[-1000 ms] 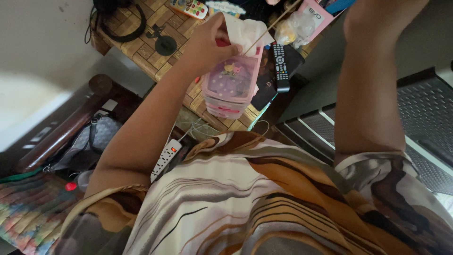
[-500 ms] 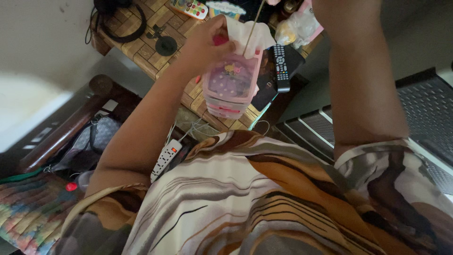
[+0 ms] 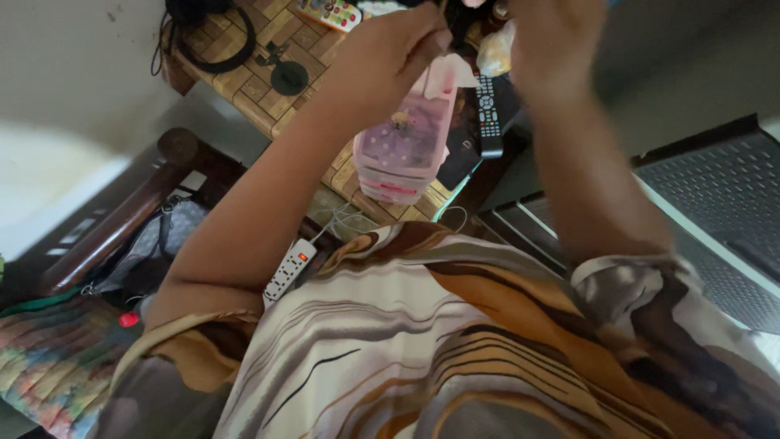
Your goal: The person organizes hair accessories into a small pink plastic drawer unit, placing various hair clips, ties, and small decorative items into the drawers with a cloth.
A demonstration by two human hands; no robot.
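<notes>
Head view: my left hand (image 3: 390, 53) pinches white cloth (image 3: 448, 71) above pink drawer box (image 3: 404, 146); right hand (image 3: 552, 45) grip unclear; remote (image 3: 488, 114) beside.

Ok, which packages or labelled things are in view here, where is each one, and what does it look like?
Pink plastic container: on the wooden table below the left hand, boxy, dotted picture on its lid.
Clear plastic bag: beside the right hand, crumpled, yellowish contents.
Black remote: right of the container, long, rows of buttons.
White toy remote: top edge, coloured buttons.
</notes>
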